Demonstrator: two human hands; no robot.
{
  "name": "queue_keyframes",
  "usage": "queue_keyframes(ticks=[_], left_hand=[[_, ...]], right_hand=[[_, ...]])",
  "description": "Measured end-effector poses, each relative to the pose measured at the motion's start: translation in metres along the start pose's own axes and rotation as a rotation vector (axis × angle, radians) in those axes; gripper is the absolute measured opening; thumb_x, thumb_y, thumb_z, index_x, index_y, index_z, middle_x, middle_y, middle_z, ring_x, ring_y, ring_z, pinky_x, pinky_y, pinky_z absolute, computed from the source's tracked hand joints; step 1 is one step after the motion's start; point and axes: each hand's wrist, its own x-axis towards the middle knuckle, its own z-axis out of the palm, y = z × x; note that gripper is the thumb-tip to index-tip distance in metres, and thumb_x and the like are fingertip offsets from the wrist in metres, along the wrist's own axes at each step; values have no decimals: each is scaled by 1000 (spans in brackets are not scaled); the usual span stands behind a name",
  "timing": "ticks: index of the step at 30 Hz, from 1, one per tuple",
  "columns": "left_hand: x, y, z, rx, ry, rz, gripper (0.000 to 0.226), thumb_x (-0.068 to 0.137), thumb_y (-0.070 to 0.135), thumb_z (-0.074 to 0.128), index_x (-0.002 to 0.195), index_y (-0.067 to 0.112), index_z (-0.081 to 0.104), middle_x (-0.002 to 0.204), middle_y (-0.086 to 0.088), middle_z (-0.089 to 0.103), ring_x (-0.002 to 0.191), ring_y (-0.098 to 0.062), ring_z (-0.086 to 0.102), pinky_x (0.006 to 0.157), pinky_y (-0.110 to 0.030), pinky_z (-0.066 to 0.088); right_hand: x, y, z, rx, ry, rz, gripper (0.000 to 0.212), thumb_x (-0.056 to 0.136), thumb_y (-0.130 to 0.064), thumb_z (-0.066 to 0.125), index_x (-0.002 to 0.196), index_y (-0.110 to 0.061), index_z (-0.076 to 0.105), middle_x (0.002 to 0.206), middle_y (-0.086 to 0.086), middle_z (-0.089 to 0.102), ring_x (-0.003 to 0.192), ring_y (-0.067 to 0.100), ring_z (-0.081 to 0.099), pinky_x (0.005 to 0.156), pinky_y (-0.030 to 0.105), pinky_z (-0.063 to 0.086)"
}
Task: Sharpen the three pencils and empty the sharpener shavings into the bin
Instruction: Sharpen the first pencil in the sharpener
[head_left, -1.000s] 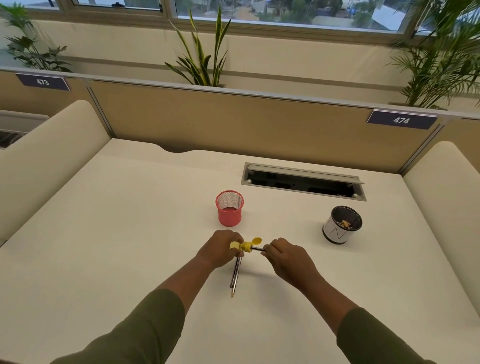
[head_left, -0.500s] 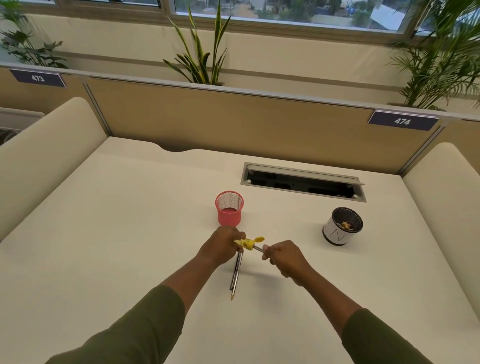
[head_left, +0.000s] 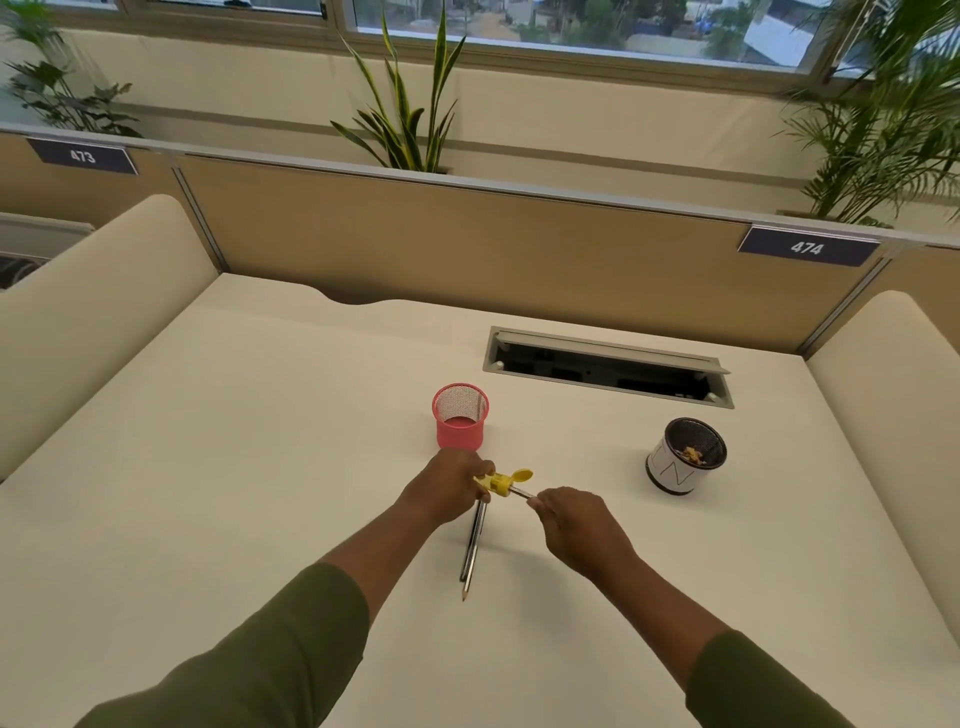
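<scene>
My left hand (head_left: 448, 488) grips a small yellow sharpener (head_left: 500, 484) with its lid flipped open, just above the white desk (head_left: 218, 493). A pencil (head_left: 521, 492) is pushed into the sharpener from the right, and my right hand (head_left: 574, 525) is shut on its shaft, which is mostly hidden in the fist. Two more pencils (head_left: 472, 545) lie side by side on the desk below the sharpener, tips towards me. A small black-and-white bin (head_left: 685, 457) with a few shavings inside stands to the right.
A pink mesh pencil cup (head_left: 461, 415) stands just behind my left hand. An open cable slot (head_left: 608, 366) is set into the desk further back. Padded dividers flank the desk on both sides, with a partition and plants behind.
Both hands stay at the sharpener with only small shifts; the right hand has moved slightly and the pencil angle changed a little. The lying pencils, cup and bin have not moved.
</scene>
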Motion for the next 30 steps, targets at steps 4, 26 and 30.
queue_keyframes(ticks=[4,26,30], left_hand=[[-1,0,-1,94,28,82,19,79,-1,66,95,8,73,88,-11,70,77,-23,65,71,-34,57],[1,9,-10,90,31,78,24,78,-6,62,97,6,72,91,-13,68,75,-24,65,70,-34,57],[-4,8,-8,92,43,107,25,77,-7,64,97,5,72,94,-15,69,79,-27,65,71,-38,58]], right_hand=[[13,-14,-16,863,-275,740,31,91,-23,60,67,-4,67,55,3,41,45,15,27,43,25,21],[8,-21,-16,310,-167,408,40,97,-32,51,66,-7,55,56,7,49,49,20,38,47,30,26],[15,-23,-35,932,-431,804,34,96,-30,53,75,-4,60,57,1,35,44,12,21,43,23,16]])
